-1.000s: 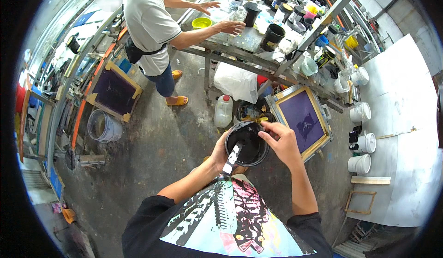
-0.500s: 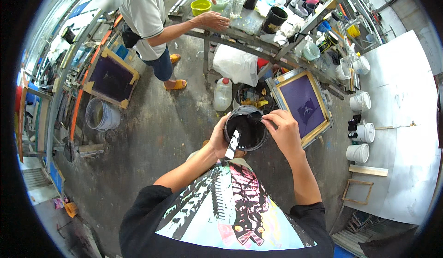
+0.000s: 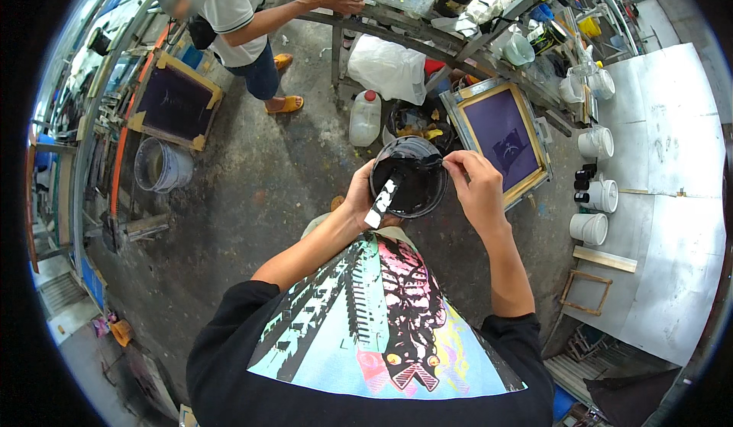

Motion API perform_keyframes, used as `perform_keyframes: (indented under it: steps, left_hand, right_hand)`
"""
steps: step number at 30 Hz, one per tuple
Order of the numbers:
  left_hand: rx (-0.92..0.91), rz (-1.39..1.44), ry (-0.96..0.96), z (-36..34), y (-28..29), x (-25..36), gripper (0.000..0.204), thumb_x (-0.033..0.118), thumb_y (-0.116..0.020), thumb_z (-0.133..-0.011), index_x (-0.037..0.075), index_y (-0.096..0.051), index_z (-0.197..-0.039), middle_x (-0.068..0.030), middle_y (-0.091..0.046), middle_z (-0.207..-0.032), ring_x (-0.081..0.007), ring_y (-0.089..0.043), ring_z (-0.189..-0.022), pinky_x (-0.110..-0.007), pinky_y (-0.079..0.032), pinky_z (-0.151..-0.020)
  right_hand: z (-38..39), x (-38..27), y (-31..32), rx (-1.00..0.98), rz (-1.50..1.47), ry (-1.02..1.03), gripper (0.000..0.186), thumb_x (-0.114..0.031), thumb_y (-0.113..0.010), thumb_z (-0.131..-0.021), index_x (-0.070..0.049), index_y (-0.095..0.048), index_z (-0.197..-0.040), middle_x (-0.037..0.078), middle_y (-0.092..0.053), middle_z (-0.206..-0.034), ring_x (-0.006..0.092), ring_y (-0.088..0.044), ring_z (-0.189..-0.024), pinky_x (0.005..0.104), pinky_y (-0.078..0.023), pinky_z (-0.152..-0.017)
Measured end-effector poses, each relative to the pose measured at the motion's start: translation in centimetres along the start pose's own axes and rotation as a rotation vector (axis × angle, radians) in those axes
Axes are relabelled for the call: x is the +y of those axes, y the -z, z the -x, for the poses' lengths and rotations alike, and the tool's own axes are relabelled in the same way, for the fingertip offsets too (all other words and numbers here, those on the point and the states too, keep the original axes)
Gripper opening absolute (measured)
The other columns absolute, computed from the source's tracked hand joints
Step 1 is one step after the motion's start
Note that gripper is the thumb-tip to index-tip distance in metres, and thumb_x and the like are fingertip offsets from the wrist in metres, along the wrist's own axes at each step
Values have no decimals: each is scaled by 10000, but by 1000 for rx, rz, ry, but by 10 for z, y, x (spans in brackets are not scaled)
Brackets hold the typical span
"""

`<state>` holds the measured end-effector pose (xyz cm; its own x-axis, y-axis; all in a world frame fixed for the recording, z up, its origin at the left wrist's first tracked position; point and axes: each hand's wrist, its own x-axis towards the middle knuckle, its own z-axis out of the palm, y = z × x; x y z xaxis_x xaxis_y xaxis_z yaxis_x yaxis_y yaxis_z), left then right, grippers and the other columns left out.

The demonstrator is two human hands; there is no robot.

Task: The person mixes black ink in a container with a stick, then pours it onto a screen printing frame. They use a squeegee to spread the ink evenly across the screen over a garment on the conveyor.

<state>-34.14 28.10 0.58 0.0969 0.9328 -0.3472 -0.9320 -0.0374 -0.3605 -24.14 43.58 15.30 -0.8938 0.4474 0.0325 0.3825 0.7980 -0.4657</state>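
My left hand (image 3: 359, 196) holds a round tub (image 3: 418, 211) of black ink from its left side, fingers curled against it. A flat stick (image 3: 382, 201) with black and white markings leans out of the tub toward me. My right hand (image 3: 476, 184) is at the tub's right rim, thumb and fingertips pinched on a small black, ink-covered thing (image 3: 431, 160) that I cannot make out.
A co-worker (image 3: 240, 26) stands at a cluttered metal bench (image 3: 405, 30). Framed screens (image 3: 500, 137) lean at right and left. A jug (image 3: 365, 118), a bucket (image 3: 163, 166), white pails (image 3: 594, 142) and a white board (image 3: 664, 160) surround the floor area.
The tub and both my hands have moved up in the picture along with the surroundings. My right fingertips have shifted to the rim. The co-worker's arm has moved up and left.
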Motion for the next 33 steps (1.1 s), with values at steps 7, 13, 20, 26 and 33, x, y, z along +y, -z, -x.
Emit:
perform_keyframes:
  steps: [7,13,20,26,33]
  left_hand:
    - [35,-15,-26,-3,1,-1,494,431,-508,-1036,28,-702,-1245,-186,-744,-1232,-322,-735,-1102,-527,-600,-960]
    - [103,-30,10,-8,9,0,502,450,-498,-1032,52,-706,-1256,-179,-748,-1226,-338,-737,-1081,-556,-593,-955]
    - [222,-114,38,-17,19,-1,515,490,-472,-1018,95,-724,-1231,-171,-749,-1214,-360,-726,-1076,-646,-558,-918]
    - [246,-111,87,-26,30,1,538,518,-498,-1015,124,-684,-1331,-155,-719,-1311,-384,-683,-1193,-692,-490,-979]
    - [328,-79,93,-23,24,-7,451,483,-489,-1000,144,-731,-1172,-152,-737,-1187,-362,-690,-1062,-621,-503,-891]
  right_hand:
    - [10,-3,2,11,-81,-120,82,-28,-723,-956,31,-688,-1002,133,-714,-939,262,-682,-782,363,-542,-714]
    - [13,-4,1,16,-58,-85,90,-14,-720,-953,36,-677,-1014,139,-704,-935,279,-681,-791,372,-541,-707]
    - [17,-3,0,-9,-38,-71,81,-8,-716,-949,31,-671,-1004,145,-699,-947,309,-683,-822,385,-541,-706]
    - [14,-2,1,-34,-8,-37,78,-17,-708,-953,28,-668,-1003,147,-696,-941,330,-682,-835,400,-540,-722]
    - [15,-5,4,-81,-22,-92,82,-21,-710,-951,28,-668,-1000,149,-701,-940,345,-685,-849,414,-539,-743]
